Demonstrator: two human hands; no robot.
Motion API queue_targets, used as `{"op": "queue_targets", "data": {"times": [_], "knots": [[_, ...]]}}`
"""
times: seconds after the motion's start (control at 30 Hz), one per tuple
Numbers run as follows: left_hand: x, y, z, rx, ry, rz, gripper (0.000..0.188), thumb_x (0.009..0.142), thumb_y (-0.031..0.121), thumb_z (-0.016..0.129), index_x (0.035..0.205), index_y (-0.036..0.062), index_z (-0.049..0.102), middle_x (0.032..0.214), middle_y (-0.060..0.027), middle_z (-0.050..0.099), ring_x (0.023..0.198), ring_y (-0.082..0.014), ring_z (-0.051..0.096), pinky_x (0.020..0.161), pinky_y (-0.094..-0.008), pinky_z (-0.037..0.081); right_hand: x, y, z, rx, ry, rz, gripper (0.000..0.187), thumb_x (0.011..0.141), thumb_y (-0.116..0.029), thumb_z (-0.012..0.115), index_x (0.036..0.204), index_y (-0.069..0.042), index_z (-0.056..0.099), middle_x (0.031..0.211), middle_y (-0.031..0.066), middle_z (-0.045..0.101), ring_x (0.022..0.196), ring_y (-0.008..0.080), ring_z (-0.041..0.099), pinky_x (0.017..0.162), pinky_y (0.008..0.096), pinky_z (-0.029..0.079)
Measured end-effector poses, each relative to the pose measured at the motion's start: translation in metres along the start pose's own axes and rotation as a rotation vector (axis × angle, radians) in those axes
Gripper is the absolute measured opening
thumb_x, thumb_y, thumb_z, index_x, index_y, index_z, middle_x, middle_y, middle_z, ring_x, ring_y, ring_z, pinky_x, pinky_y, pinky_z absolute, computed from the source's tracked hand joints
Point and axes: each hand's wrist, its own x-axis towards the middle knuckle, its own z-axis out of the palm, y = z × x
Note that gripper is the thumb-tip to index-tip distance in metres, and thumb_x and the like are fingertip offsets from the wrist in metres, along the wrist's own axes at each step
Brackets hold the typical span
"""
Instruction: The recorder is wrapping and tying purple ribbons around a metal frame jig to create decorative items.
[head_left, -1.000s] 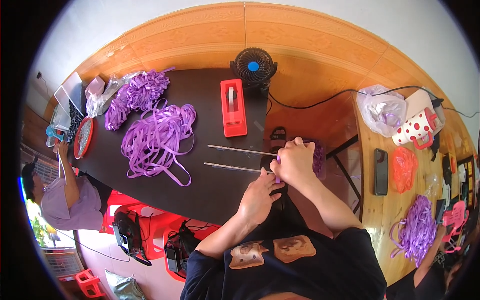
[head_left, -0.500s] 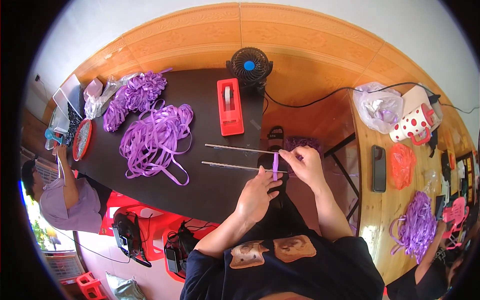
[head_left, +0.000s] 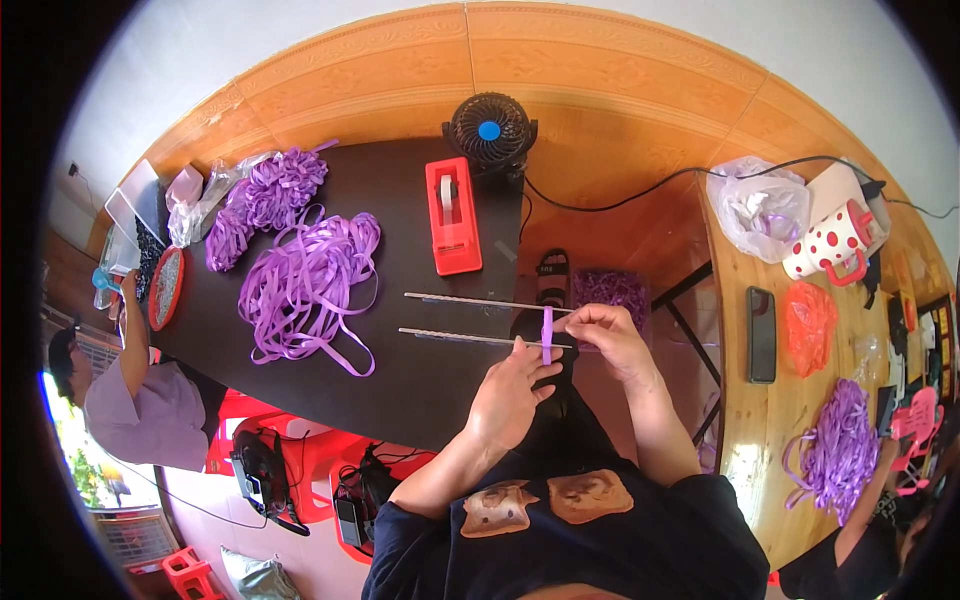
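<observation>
Where two slim rods point(head_left: 465, 301) are extended over the black counter point(head_left: 410, 225), mid-frame, their right ends are crossed by purple ribbon point(head_left: 547, 328). The lower rod point(head_left: 450, 336) is touched by the left hand point(head_left: 506, 395); the right hand point(head_left: 614, 342) is placed beside the ribbon. Whether either grip is clamped cannot be told.

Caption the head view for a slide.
Left hand and right hand at a purple ribbon spanning two rods jutting off a black table.

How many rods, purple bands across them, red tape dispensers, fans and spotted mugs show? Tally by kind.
Rods: 2
Purple band: 1
Red tape dispenser: 1
Fan: 1
Spotted mug: 1
Total: 6
</observation>
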Motion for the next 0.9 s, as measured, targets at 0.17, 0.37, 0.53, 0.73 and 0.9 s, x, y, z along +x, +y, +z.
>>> {"op": "queue_targets", "data": {"times": [0.17, 0.37, 0.53, 0.73, 0.9], "knots": [[0.002, -0.001, -0.002, -0.001, -0.019, 0.008, 0.06, 0.096, 0.051, 0.032, 0.128, 0.0022, 0.046, 0.132, -0.011, 0.047, 0.117, -0.0225, 0.043, 0.094, -0.0359, 0.031, 0.011, 0.013, -0.009, -0.106, -0.117, 0.023, 0.01, 0.085, -0.008, 0.061, 0.092, -0.001, 0.066, 0.099, 0.0085, 0.067, 0.091, 0.0136, 0.062, 0.08, 0.0246, 0.047], [0.002, -0.004, -0.002, -0.043, -0.027, 0.015, 0.06, 0.096, 0.051, 0.033, 0.128, 0.0025, 0.045, 0.132, -0.0109, 0.047, 0.118, -0.022, 0.044, 0.093, -0.0359, 0.031, 0.032, 0.023, 0.007, -0.01, -0.294, 0.038, 0.005, 0.086, -0.007, 0.059, 0.083, -0.003, 0.061, 0.096, 0.0102, 0.066, 0.091, 0.0153, 0.062, 0.08, 0.0278, 0.048], [0.002, -0.004, -0.003, -0.058, -0.023, 0.013, 0.059, 0.096, 0.051, 0.034, 0.128, 0.0027, 0.046, 0.13, -0.0109, 0.048, 0.118, -0.0219, 0.043, 0.093, -0.036, 0.03, 0.041, 0.025, 0.014, 0.132, -0.336, 0.119, 0.005, 0.084, -0.008, 0.061, 0.081, -0.005, 0.06, 0.1, 0.0122, 0.065, 0.093, 0.0182, 0.062, 0.083, 0.0312, 0.05], [0.002, -0.003, -0.001, -0.068, -0.014, 0.008, 0.059, 0.096, 0.051, 0.035, 0.127, 0.0024, 0.046, 0.129, -0.0102, 0.049, 0.117, -0.0211, 0.044, 0.093, -0.0362, 0.03, 0.041, 0.028, 0.015, 0.172, -0.302, 0.114, 0.015, 0.083, -0.007, 0.061, 0.098, -0.003, 0.062, 0.102, 0.0134, 0.064, 0.093, 0.0199, 0.063, 0.083, 0.0317, 0.051], [0.001, 0.0, 0.002, -0.058, 0.003, -0.001, 0.059, 0.096, 0.052, 0.036, 0.128, 0.0024, 0.046, 0.127, -0.0099, 0.05, 0.116, -0.0208, 0.044, 0.094, -0.0365, 0.03, 0.028, 0.02, 0.023, 0.144, -0.007, 0.139, 0.04, 0.082, -0.004, 0.059, 0.122, -0.001, 0.053, 0.102, 0.0152, 0.064, 0.092, 0.0221, 0.063, 0.083, 0.0327, 0.051]]}}
